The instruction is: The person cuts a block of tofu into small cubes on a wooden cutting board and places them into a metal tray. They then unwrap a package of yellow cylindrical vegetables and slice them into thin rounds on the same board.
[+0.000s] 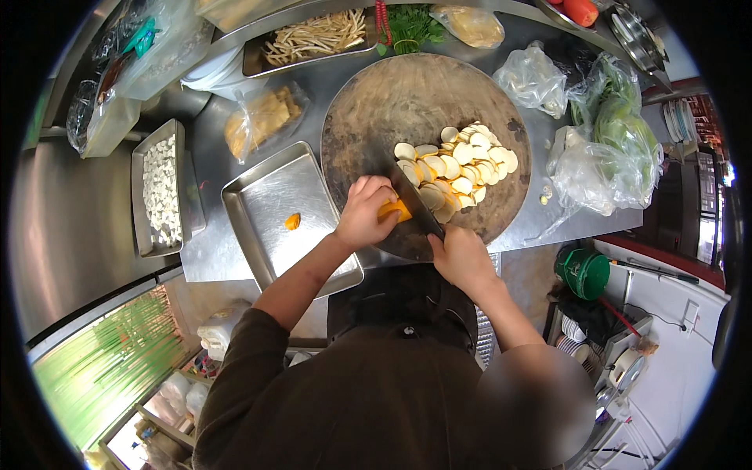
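Note:
On a round wooden chopping board (384,94), my left hand (364,213) holds down an orange-skinned piece of food (400,210), fingers curled on it. I cannot make out its exact kind. My right hand (465,258) grips the handle of a cleaver (417,198). Its dark blade stands between the held piece and a heap of thin, round, pale slices with orange rims (470,166), which spreads over the board's right side. The blade's far end is blurred. Left of the board, a shallow metal tray (270,192) holds a small orange scrap (292,222).
A deep metal tray of white cubes (162,192) stands far left. Behind lie a bagged yellowish food (262,121), a tray of pale strips (321,37) and green herbs (411,31). Plastic bags with green vegetables (607,157) lie right. A green bucket (586,272) stands below the counter.

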`<state>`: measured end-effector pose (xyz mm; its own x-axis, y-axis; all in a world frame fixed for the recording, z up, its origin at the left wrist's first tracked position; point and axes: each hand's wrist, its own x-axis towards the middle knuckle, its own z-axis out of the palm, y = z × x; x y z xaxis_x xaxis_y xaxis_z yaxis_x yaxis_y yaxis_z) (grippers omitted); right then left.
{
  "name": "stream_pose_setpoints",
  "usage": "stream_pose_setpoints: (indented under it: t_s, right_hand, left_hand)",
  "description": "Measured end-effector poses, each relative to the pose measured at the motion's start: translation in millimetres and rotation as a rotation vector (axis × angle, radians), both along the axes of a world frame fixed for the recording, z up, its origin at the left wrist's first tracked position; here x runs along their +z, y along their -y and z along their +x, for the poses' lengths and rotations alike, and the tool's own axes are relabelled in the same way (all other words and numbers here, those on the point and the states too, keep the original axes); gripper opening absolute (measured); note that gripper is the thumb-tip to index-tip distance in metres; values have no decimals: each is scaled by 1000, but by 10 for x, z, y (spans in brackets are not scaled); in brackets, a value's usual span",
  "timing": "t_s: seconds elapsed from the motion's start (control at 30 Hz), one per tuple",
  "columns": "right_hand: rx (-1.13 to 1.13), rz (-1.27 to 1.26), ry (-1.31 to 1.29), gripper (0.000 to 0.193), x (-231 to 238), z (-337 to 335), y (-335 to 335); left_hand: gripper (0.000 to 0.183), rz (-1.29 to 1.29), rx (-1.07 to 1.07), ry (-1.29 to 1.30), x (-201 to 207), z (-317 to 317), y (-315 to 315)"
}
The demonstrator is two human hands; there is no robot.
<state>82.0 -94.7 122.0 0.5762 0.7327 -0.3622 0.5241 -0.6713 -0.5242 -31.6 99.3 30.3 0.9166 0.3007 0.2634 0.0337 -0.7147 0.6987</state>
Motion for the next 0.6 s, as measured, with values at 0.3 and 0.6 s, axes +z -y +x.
stream_pose_setpoints:
  t_s: [0.3, 0.6]
  right_hand:
    - [-66, 63, 79, 31, -503, -30, -161]
    - [16, 0, 12, 29, 66, -38, -15]
  left_hand:
    - [25, -26, -24, 21, 10, -66, -20]
    - [26, -29, -26, 12, 12, -74, -26]
